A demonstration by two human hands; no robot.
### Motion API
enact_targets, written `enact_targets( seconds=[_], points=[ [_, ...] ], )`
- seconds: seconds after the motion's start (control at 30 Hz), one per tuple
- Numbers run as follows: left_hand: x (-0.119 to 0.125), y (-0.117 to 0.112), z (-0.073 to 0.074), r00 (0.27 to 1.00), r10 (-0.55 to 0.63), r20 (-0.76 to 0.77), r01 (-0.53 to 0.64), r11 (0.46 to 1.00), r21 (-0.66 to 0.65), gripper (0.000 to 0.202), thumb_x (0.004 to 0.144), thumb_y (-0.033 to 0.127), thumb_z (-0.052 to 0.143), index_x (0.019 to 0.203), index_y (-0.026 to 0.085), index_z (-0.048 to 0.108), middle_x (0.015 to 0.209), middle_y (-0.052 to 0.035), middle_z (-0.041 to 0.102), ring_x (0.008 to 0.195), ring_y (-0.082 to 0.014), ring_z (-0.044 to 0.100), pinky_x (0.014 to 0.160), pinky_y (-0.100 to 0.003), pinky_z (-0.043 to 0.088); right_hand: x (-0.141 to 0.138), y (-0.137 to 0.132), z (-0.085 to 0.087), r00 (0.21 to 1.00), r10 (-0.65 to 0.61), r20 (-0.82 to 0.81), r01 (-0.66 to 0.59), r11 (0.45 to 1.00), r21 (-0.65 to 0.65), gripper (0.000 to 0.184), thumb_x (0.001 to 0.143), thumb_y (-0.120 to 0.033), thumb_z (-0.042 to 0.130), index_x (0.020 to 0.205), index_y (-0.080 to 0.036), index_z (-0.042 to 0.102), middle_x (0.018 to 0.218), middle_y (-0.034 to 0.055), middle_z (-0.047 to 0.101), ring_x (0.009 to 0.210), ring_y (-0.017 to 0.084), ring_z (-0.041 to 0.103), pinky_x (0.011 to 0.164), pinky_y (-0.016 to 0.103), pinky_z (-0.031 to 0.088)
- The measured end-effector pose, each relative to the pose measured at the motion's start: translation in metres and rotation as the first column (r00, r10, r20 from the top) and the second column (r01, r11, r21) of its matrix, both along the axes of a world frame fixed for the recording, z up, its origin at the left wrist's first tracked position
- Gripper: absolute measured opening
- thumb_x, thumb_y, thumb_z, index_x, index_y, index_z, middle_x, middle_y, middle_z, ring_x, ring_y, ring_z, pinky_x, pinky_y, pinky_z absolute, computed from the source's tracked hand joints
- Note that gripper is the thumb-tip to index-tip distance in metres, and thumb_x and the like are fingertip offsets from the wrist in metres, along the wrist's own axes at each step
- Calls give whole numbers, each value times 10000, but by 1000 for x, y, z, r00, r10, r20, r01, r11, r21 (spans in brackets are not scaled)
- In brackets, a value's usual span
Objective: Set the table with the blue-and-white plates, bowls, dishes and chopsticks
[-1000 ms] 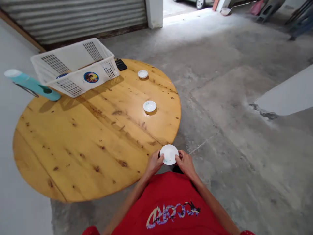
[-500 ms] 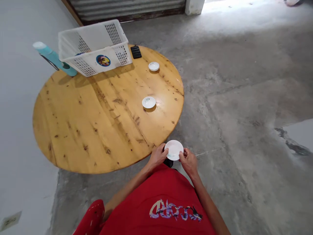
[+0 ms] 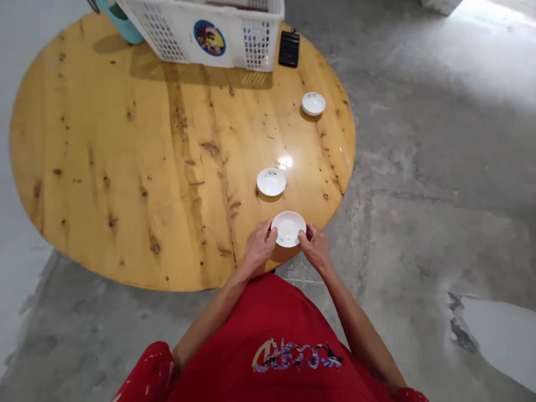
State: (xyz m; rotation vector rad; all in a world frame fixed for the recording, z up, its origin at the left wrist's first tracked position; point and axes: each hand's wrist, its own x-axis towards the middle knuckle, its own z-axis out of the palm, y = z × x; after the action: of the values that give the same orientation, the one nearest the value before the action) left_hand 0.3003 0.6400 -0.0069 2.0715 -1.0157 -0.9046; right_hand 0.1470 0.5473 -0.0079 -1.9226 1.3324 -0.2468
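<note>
A small white dish (image 3: 288, 228) is held between both my hands over the near edge of a round wooden table (image 3: 125, 167). My left hand (image 3: 258, 249) grips its left rim with curled fingers. On the right rim my right hand (image 3: 315, 248) pinches it the same way. A second white dish (image 3: 271, 181) lies on the table just beyond the held one. Farther back to the right sits a third white dish (image 3: 314, 103).
A white plastic basket (image 3: 209, 30) with a round sticker stands at the table's far side, a black flat device (image 3: 289, 48) beside it and a teal bottle (image 3: 121, 19) to its left. Grey concrete floor (image 3: 439, 167) surrounds the table.
The view has moved closer to the table and tilted down. Both hands have carried the white dish from beside the table's edge to above the near edge of the tabletop.
</note>
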Motion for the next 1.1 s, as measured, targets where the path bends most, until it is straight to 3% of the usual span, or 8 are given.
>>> enact_targets(
  seconds=[0.2, 0.4, 0.6, 0.73, 0.87, 1.1],
  points=[
    [38, -54, -1, 966, 148, 211, -161, 986, 47, 334, 965, 272, 396, 1170, 142, 625, 979, -101, 624, 913, -220, 594, 834, -321, 458, 66, -78, -4, 979, 177, -99, -185, 979, -85, 388, 868, -383, 425, 1032, -137, 677, 729, 52, 669, 670, 178, 593, 667, 259, 417],
    [64, -89, 0, 938, 152, 311, -205, 968, 146, 317, 971, 255, 383, 1144, 117, 611, 1034, -140, 626, 990, -262, 608, 872, -349, 461, 105, -113, -15, 957, 250, -147, -267, 957, -110, 378, 867, -326, 410, 1040, -119, 676, 778, 72, 680, 684, 186, 591, 692, 279, 403],
    [70, -103, -6, 909, 176, 377, -275, 935, 226, 358, 983, 272, 359, 1223, 104, 565, 1101, -178, 621, 1023, -296, 617, 874, -365, 461, 122, -129, -20, 892, 366, -265, -405, 908, -108, 351, 901, -315, 409, 1033, -112, 664, 808, 94, 697, 736, 213, 626, 685, 279, 403],
    [72, -109, -9, 893, 206, 400, -336, 896, 290, 387, 970, 263, 387, 1264, 114, 590, 1093, -170, 628, 1015, -299, 624, 858, -356, 464, 129, -139, -22, 820, 458, -343, -508, 859, -66, 392, 947, -328, 390, 1166, -107, 628, 895, 123, 726, 805, 236, 669, 709, 285, 432],
    [71, -116, -8, 868, 243, 432, -407, 847, 342, 430, 962, 280, 394, 1310, 124, 593, 1051, -160, 626, 977, -297, 637, 821, -352, 474, 133, -150, -21, 744, 576, -340, -612, 791, 1, 452, 976, -346, 364, 1338, -129, 526, 977, 128, 742, 864, 261, 699, 745, 310, 470],
    [65, -132, -3, 838, 279, 468, -498, 742, 449, 440, 959, 293, 378, 1285, 125, 622, 1015, -173, 630, 924, -297, 652, 774, -353, 474, 137, -171, -10, 612, 742, -275, -748, 655, 101, 493, 973, -337, 364, 1394, -92, 441, 1002, 149, 744, 875, 291, 711, 766, 362, 515]
  ],
)
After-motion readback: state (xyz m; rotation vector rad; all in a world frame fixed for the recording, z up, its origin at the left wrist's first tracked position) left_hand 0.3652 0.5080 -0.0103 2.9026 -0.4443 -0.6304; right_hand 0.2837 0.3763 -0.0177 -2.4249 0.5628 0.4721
